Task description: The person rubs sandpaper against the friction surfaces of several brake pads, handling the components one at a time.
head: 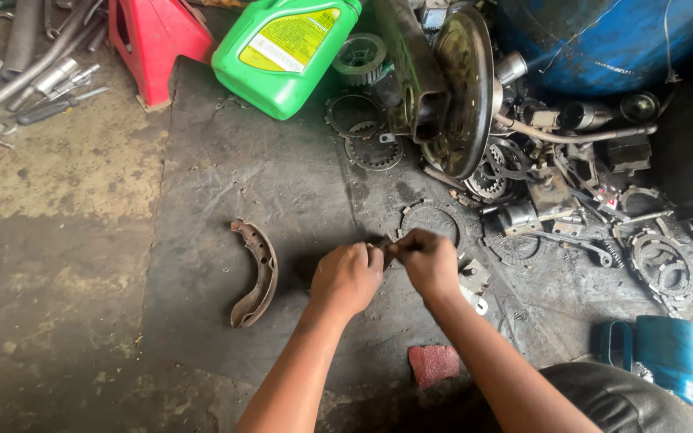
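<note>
Both hands, left hand (pixel 347 275) and right hand (pixel 428 261), pinch one small dark metal part (pixel 383 242) over the floor mat (pixel 226 176), brake shoe (pixel 255 273) left; likely mid-fitting, needing steady grip.

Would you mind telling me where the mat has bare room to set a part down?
Bare mat lies between the green jug and the brake shoe, and left of that shoe. Right of both hands, around the drum, it is crowded with discs and parts.

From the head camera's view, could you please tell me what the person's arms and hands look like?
Both forearms are bare: no sleeves reach into view. The left hand and right hand wear no gloves, and I see no rings, watch or wristbands.
</note>
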